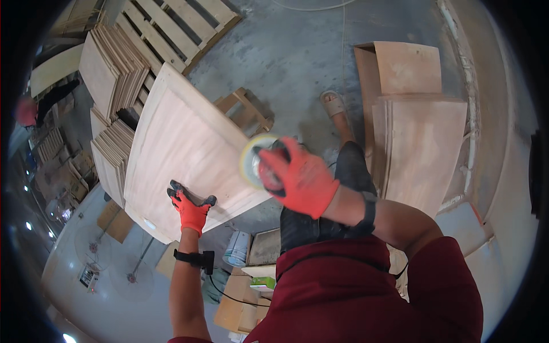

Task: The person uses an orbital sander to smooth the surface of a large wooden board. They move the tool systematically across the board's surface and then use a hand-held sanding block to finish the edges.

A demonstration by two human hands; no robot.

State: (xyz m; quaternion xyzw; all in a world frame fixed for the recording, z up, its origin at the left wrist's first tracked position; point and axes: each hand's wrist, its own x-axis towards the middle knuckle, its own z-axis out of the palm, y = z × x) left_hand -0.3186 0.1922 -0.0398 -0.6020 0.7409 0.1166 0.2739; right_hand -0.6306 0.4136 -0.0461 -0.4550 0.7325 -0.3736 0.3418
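Note:
A pale wooden panel (pixel 177 134) with a raised border lies in front of me, slanting from far left toward my body. On its near part rests my left hand (pixel 191 208) in an orange glove with dark fingertips, its fingers and thumb spread apart. My right hand (pixel 303 177), gloved the same way, is closed round a round orbital sander (pixel 253 162) with a yellowish rim. The sander is at the panel's right edge and blurred by motion. Whether its disc touches the wood I cannot tell.
Stacks of wooden panels stand at the left (pixel 100 74) and the right (pixel 426 148). A slatted pallet (pixel 177 28) lies at the back, a small wooden frame (pixel 246 114) behind the panel. Near my left arm are a white bucket (pixel 236 248) and cardboard boxes (pixel 237 300). Another person (pixel 28 111) is far left.

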